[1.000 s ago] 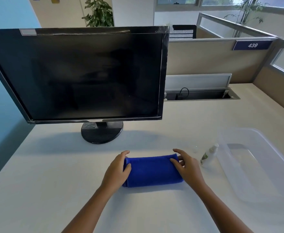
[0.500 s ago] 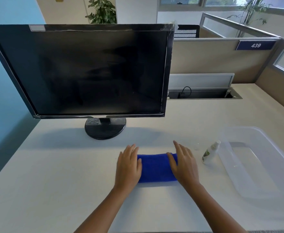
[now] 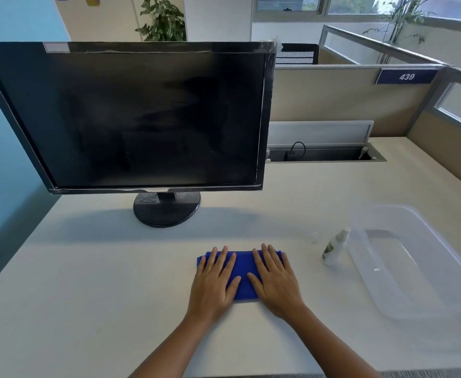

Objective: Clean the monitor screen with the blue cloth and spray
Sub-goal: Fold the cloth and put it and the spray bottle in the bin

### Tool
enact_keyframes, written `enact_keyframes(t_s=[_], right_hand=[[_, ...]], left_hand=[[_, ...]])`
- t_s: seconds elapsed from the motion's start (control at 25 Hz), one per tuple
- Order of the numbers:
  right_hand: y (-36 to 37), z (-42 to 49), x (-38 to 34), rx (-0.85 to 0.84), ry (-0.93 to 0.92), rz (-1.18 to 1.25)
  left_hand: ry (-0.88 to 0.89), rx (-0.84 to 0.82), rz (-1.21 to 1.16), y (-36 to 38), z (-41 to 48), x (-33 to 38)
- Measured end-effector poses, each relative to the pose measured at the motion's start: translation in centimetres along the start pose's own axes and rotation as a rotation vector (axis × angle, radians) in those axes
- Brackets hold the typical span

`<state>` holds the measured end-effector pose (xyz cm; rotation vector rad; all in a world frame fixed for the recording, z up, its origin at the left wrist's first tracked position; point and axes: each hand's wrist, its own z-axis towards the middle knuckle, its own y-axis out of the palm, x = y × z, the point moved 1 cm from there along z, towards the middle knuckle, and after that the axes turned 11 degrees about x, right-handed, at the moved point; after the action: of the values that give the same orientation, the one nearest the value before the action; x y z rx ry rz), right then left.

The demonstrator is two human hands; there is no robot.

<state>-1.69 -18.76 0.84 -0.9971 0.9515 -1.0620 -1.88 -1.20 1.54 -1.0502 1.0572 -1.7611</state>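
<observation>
A person's two bare hands lie flat, palms down and fingers spread, on a folded blue cloth (image 3: 244, 274) on a pale worktop (image 3: 87, 296). The left hand (image 3: 214, 282) covers the cloth's left part and the right hand (image 3: 275, 281) covers its right part; neither hand grips anything, they only press down. The thumbs nearly meet over the middle of the cloth. The cloth's long axis runs side to side, from one hand to the other, and its fingertip-side edge shows just past the fingers.

Just beyond the right hand, on its outer side, stands a small white spray bottle (image 3: 333, 248) with a green label, tilted so its nozzle points up and away from the hands. It leans beside the near corner of a clear plastic bin (image 3: 442, 268), which sits farther out on the right-hand side.

Ahead of the left hand, well apart from the cloth, a black monitor (image 3: 131, 118) stands on a round base, its dark screen facing the person.

Half a second ago the hands rested at the two ends of the cloth with a wider blue strip showing between them. They have since slid inward and now cover most of it. A second ago the fingers were curled around the cloth's ends, and the cloth looked longer.
</observation>
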Motion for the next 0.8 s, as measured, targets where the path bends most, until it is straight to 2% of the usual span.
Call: enact_keyframes(t_s=[0.12, 0.28, 0.4, 0.64, 0.8], right_hand=[[-0.3, -0.2, 2.3, -0.076, 0.111, -0.016], [-1.3, 0.1, 3.1, -0.094, 0.162, -0.013], [-2.2, 1.1, 3.0, -0.113, 0.23, 0.101], [-2.9, 3.4, 2.8, -0.347, 0.35, 0.316], [-3.1, 3.9, 2.9, -0.347, 0.344, 0.332]], left_hand=[[-0.01, 0.016, -0.002, 0.1, -0.2, -0.3], [-0.024, 0.026, -0.035, -0.2, -0.5, -0.1], [-0.035, 0.035, -0.053, -0.2, -0.8, -0.1], [-0.005, 0.048, -0.067, -0.4, -0.5, -0.1], [0.058, 0.028, -0.011, -1.1, 1.4, -1.2]])
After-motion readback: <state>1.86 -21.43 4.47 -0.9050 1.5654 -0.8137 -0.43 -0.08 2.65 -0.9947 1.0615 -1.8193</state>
